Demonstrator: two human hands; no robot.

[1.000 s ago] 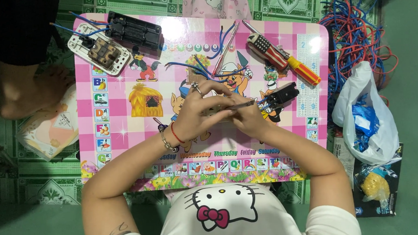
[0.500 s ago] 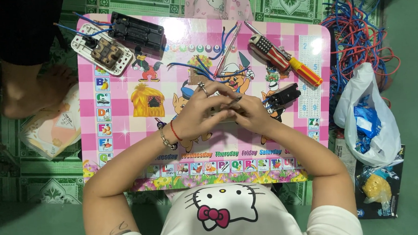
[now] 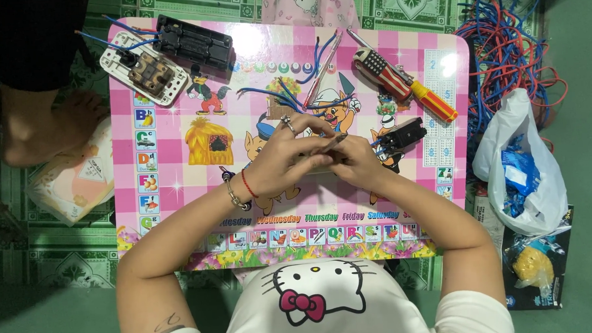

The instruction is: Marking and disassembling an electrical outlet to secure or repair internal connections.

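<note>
My left hand [image 3: 279,164], with a ring and wrist bracelets, and my right hand [image 3: 357,162] meet over the middle of the pink picture table [image 3: 177,191]. Both pinch a small thin dark piece [image 3: 340,138] whose tip sticks out above the fingers; the rest of it is hidden. A black switch part [image 3: 402,134] with a blue wire lies just right of my right hand. Loose blue wires [image 3: 286,93] lie beyond my hands.
At the far left stand a white socket plate [image 3: 144,74] and a black box [image 3: 194,43]. Two screwdrivers [image 3: 399,82] lie far right. Off the table are tangled red and blue wires [image 3: 511,57], a white bag [image 3: 522,170] and another person's foot [image 3: 41,131].
My hands stay together at the same spot. The fingers have shifted slightly, and less of the thin piece sticks out to the right.
</note>
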